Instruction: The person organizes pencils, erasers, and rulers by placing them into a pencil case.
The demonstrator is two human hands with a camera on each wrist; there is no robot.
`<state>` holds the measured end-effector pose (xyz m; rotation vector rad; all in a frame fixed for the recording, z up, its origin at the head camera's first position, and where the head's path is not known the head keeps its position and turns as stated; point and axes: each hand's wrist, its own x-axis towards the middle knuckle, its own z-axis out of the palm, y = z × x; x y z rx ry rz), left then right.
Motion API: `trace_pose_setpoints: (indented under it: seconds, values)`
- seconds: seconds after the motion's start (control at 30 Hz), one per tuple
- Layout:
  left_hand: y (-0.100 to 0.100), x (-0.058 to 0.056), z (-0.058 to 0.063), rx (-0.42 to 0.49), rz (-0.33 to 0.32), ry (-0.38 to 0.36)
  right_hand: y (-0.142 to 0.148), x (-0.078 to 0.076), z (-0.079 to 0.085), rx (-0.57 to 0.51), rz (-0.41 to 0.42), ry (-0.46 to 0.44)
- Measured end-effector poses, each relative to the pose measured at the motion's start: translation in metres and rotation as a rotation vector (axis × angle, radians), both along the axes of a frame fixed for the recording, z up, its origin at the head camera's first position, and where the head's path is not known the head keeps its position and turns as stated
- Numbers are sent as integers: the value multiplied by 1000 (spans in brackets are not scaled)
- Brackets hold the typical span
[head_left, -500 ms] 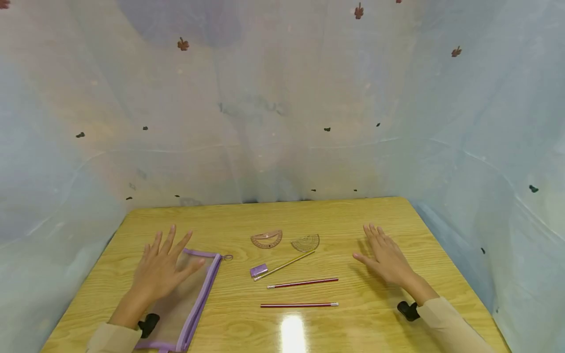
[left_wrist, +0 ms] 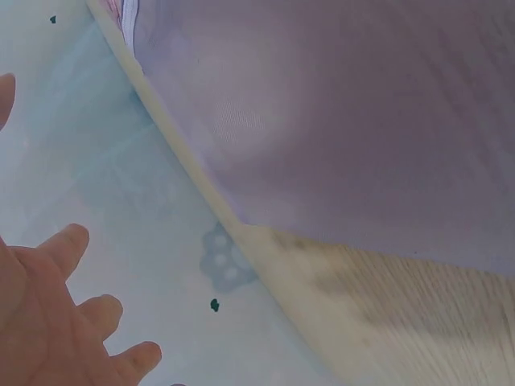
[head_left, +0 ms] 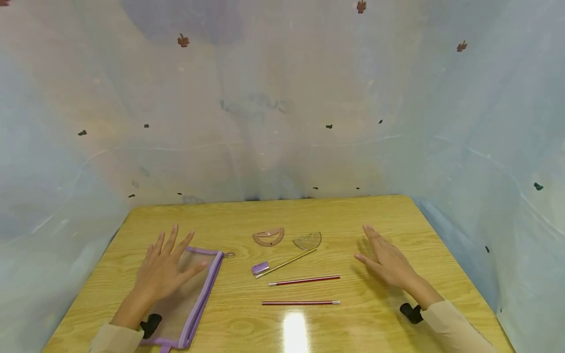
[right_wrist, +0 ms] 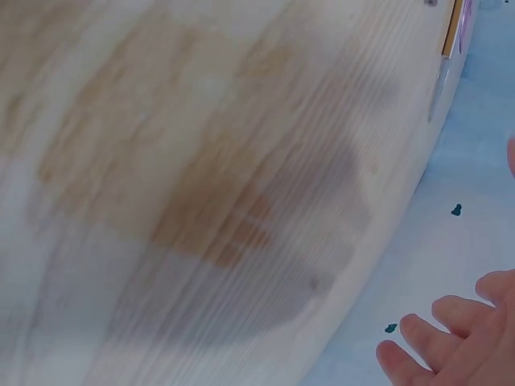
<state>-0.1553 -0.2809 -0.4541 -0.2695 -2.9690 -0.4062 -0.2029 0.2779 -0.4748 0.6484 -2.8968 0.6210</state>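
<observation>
The purple-edged pouch (head_left: 194, 304) lies flat on the bench (head_left: 362, 328) below my left grip (head_left: 161, 274), far closer to that one than to my right grip (head_left: 388, 262), which hangs well to the right over bare wood. My left grip holds nothing, its fingers fanned and the thumb reaching inward over the pouch; my right grip is likewise bare, its fingers straight and close together, thumb held away. The pouch's purple-banded right side runs away from me, leaning right toward the small ring (head_left: 229, 255) at its far corner. Between my two grips, the upper red pencil (head_left: 304, 281) and the lower red pencil (head_left: 301, 303) lie crosswise, nearly level, their right ends pointing to my right grip's side; I judge that one the nearer to them. Beyond, the yellow pencil (head_left: 289, 262) slants up to the right from the purple block (head_left: 260, 267), with the pink protractor (head_left: 260, 242) and the clear protractor (head_left: 307, 241) farthest off.
</observation>
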Motion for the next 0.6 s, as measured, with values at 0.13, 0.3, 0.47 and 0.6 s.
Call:
trace_pose_setpoints:
  seconds: [0.13, 0.3, 0.47, 0.6]
  values:
    - [2, 1, -2, -7, -1, 1, -3, 4, 3, -31, 10, -34]
    - [7, 3, -4, -1, -14, -2, -7, 8, 4, -81, 19, -89]
    - [12, 3, -4, 16, -26, 20, -10, 14, 4, -111, 20, -119]
    - [15, 2, -9, 14, -31, 54, -12, 17, 4, -124, 30, -104]
